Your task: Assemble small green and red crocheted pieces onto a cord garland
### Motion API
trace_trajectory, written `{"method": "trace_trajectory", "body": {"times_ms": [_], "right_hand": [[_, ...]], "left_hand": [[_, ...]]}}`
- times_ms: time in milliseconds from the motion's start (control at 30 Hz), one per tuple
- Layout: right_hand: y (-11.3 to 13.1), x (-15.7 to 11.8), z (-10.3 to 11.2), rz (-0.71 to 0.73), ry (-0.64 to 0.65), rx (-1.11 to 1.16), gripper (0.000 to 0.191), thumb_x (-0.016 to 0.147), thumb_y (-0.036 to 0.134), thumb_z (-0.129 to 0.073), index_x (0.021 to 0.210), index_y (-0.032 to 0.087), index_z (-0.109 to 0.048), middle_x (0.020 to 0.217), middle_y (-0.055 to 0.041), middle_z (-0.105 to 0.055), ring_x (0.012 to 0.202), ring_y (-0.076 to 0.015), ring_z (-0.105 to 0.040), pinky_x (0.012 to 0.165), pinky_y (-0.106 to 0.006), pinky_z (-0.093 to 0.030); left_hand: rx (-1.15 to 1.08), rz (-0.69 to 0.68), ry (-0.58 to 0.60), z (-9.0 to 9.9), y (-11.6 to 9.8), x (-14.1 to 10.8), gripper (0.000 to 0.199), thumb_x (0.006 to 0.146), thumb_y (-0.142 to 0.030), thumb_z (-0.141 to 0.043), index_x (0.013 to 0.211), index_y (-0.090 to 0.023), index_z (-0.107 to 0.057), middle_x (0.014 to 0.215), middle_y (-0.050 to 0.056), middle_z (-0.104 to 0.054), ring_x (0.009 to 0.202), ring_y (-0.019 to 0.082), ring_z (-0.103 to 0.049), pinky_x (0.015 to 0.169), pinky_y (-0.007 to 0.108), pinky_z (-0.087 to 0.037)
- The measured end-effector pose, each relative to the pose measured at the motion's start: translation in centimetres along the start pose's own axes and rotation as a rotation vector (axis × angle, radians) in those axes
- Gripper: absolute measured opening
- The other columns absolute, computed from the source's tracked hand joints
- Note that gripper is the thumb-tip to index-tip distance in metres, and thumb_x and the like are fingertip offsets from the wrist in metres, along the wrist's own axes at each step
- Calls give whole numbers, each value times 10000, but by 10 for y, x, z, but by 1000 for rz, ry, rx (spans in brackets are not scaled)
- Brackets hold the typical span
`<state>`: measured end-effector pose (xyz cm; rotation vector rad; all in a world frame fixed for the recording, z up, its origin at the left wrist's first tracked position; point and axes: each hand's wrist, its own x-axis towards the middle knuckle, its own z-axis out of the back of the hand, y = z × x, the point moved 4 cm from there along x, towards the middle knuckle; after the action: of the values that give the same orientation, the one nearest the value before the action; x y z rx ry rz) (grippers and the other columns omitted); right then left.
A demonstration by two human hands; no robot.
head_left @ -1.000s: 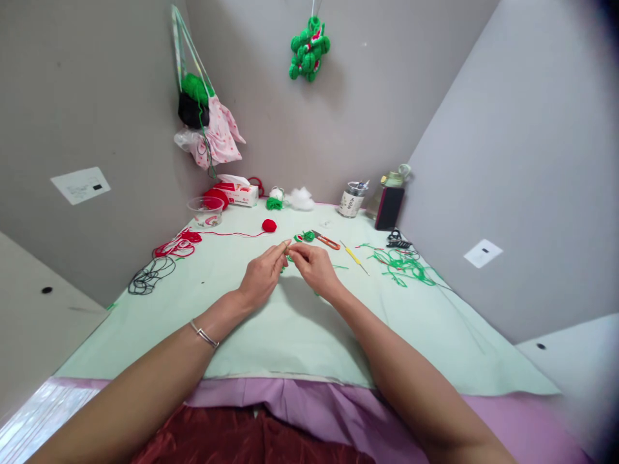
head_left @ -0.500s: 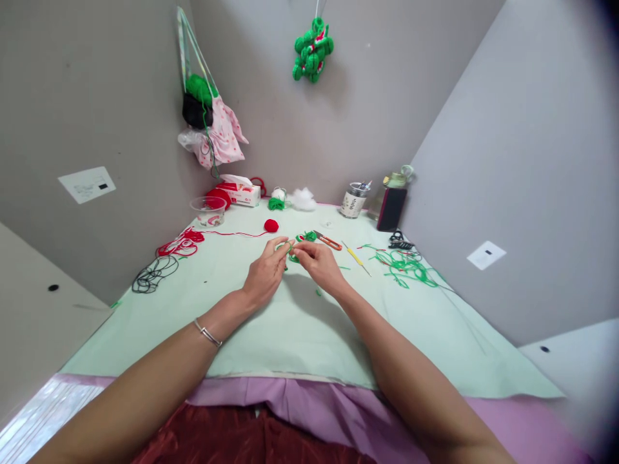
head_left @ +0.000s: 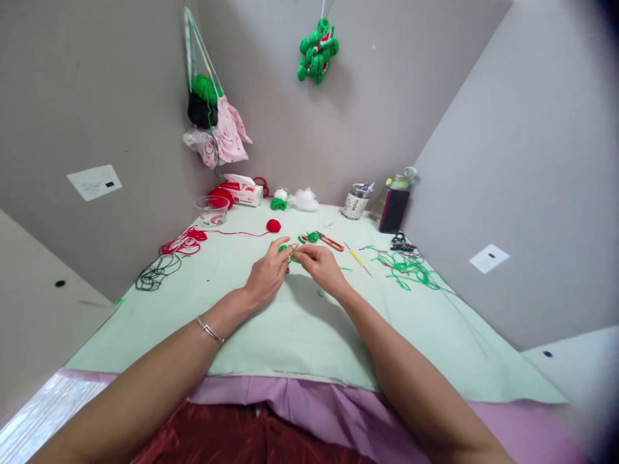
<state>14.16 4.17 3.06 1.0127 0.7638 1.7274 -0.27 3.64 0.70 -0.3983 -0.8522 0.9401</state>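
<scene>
My left hand, with a silver bangle on its wrist, is closed round a small green crochet piece near the middle of the table. Touching it from the right, my right hand pinches green yarn at the piece with thumb and forefinger. Part of the piece is hidden by my fingers. Just beyond my hands lie another green piece with some red and white, and orange-handled thread snips. A yellow crochet hook rests to their right.
Green yarn scraps and black scissors lie right. Red yarn, dark cord and a clear tub are left. A red ball, tissue box, pen cup and phone stand farther back.
The view has shifted slightly. More of the green piece shows above my left fingers, and my right fingertips have moved a little at the yarn.
</scene>
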Motion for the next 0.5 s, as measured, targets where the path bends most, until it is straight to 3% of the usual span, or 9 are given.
{"method": "trace_trajectory", "body": {"times_ms": [500], "right_hand": [[-7, 2, -1, -42, 60, 143, 276, 808, 401, -558, 779, 147, -661, 521, 65, -374, 504, -93, -284, 497, -251, -223]], "left_hand": [[61, 1, 35, 0, 4, 2, 469, 972, -182, -352, 1380, -277, -563, 1538, 83, -405, 1012, 205, -651, 908, 361, -500]]}}
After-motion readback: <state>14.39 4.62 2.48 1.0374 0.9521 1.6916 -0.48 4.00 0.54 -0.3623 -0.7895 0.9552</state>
